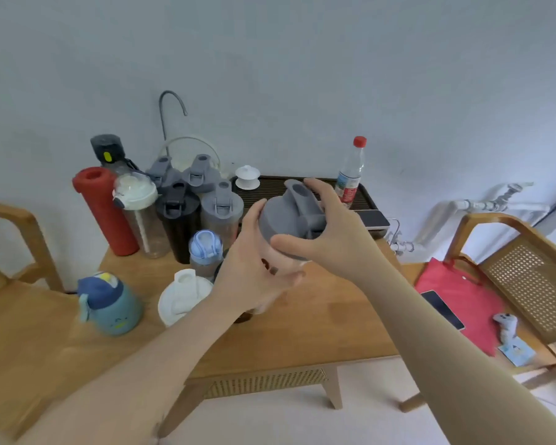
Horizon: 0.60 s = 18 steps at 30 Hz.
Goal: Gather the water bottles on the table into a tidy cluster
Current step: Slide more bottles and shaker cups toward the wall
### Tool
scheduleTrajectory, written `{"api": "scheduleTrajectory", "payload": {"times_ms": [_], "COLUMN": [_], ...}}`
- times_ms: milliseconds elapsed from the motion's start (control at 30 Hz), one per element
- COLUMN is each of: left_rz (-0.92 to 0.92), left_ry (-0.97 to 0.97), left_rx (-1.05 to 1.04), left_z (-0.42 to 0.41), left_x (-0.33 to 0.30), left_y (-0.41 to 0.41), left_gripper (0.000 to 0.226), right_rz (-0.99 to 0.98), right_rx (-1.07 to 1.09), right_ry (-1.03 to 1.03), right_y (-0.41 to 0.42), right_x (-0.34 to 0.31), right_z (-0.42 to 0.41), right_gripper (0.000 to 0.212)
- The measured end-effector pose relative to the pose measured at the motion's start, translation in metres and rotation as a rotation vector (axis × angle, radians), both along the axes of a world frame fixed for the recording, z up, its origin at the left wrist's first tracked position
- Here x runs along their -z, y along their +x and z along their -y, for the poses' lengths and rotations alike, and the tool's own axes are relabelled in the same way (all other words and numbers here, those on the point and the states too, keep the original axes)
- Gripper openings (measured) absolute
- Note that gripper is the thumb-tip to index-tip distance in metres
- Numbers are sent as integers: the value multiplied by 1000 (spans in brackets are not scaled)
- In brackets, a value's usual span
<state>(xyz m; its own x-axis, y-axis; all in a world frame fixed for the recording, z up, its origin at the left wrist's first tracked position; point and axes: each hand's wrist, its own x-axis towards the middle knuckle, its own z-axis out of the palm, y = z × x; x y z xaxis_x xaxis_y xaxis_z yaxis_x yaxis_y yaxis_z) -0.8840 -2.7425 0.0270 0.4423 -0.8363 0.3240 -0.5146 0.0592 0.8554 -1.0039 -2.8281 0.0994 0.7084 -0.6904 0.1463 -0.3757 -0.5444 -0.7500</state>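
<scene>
Both hands hold a clear shaker bottle with a grey lid (284,220) above the middle of the wooden table (318,322). My left hand (254,277) wraps its body; my right hand (328,229) grips the lid from the right. Several bottles stand clustered at the back left: a red flask (105,210), a clear white-lidded bottle (142,213), a black shaker (178,226), grey-lidded shakers (220,210). In front are a small blue-capped bottle (205,252), a white-lidded bottle (185,295) and a blue children's bottle (109,303). A red-capped plastic bottle (350,173) stands apart on the tray.
A dark slatted tea tray (270,187) lies at the back with a white lidded cup (247,177) and a phone (373,218). Wooden chairs flank the table; the right one (527,271) holds a red bag, a phone and a small toy.
</scene>
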Motion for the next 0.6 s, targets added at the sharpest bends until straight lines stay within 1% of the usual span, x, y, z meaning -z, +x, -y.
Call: {"api": "scheduleTrajectory", "payload": {"times_ms": [67, 100, 133, 167, 200, 233, 267, 300, 333, 367, 433, 467, 533, 600], "left_rz": [-16, -20, -18, -10, -7, -13, -22, -27, -26, -26, -35, -43, -53, -56], "left_ry": [-53, -76, -97, -110, -118, -120, -113, -102, -92, -83, -77, -83, -87, -81], "left_rx": [-93, -132, -167, -201, -229, -247, -265, -283, -298, -309, -317, -314, -313, -322], "left_z": [-15, -23, -31, -39, -46, -53, -60, -66, -71, -76, -84, -87, -92, -94], "left_x": [-8, -12, -17, -21, -23, -26, -26, -26, -24, -23, -23, -23, -24, -24], "left_y": [15, 24, 34, 43, 52, 60, 67, 73, 78, 83, 90, 94, 102, 112], "left_gripper": [106, 104, 101, 99, 98, 99, 101, 104, 107, 110, 110, 106, 96, 89], "right_rz": [114, 189, 225, 202, 107, -74, -279, -450, -567, -630, -650, -643, -638, -638], "right_rx": [-142, -198, -219, -221, -212, -213, -245, -296, -353, -386, -379, -362, -327, -296], "right_ry": [157, 237, 281, 290, 274, 187, 67, -42, -118, -136, -140, -147, -154, -185], "right_y": [13, 19, 27, 36, 45, 55, 64, 74, 82, 89, 101, 105, 110, 111], "right_x": [-2, 1, 9, 22, 38, 56, 74, 93, 107, 117, 128, 131, 137, 140], "right_z": [1, 5, 11, 17, 21, 23, 23, 23, 20, 18, 15, 14, 12, 8], "right_gripper": [84, 77, 68, 62, 55, 50, 50, 56, 65, 77, 96, 102, 108, 108]}}
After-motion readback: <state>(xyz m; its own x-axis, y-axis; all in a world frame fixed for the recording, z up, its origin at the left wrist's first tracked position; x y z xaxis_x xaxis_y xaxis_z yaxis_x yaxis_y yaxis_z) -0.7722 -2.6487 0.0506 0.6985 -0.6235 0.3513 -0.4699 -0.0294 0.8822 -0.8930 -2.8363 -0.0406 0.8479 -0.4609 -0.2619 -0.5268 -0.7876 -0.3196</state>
